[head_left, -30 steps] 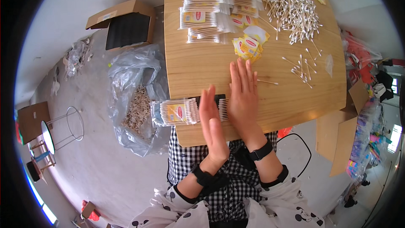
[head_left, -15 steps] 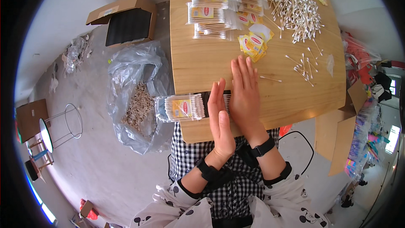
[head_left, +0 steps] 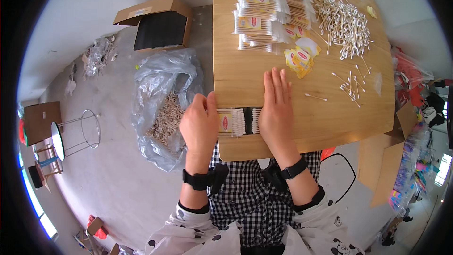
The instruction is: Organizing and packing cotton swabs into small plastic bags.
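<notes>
A clear packet of cotton swabs (head_left: 232, 122) with a yellow label lies across the table's near left corner. My left hand (head_left: 200, 122) is closed at the packet's outer end, just over the table edge; its fingertips are partly hidden. A dark strip (head_left: 248, 121) lies between the packet and a second group of swabs (head_left: 255, 121). Against that group rests my right hand (head_left: 277, 115), fingers stretched out and together, covering its far end. Near the right fingertips is a single loose swab (head_left: 316, 97).
Filled swab packets (head_left: 257, 12) are stacked at the far side, with yellow label cards (head_left: 299, 60) beside them. A heap of loose swabs (head_left: 347, 28) lies at the far right. Left of the table, a grey plastic bag (head_left: 146, 94) holds many swabs; an open carton (head_left: 163, 26) stands beyond.
My left hand has moved left from beside the right hand to the packet's outer end, and its fingers have curled in. The right hand stays by the swabs. The whole view has shifted slightly.
</notes>
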Action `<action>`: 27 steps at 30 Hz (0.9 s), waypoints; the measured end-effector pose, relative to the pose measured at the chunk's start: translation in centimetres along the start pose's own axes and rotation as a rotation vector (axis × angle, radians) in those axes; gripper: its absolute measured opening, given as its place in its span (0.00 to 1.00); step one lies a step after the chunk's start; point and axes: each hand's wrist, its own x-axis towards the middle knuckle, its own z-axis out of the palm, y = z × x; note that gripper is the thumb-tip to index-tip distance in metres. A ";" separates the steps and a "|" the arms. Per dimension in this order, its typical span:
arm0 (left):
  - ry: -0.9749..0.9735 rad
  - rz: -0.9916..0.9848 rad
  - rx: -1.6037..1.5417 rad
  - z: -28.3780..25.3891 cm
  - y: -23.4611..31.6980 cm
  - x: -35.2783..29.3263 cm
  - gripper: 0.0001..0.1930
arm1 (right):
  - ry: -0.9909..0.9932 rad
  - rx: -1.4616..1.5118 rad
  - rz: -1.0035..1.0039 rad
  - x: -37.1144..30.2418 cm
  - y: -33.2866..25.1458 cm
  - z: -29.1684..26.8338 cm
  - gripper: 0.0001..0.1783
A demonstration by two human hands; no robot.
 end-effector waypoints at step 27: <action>0.032 -0.056 -0.215 2.2 -0.1 0.1 0.21 | 0.003 0.125 -0.036 0.8 -2.8 1.3 0.31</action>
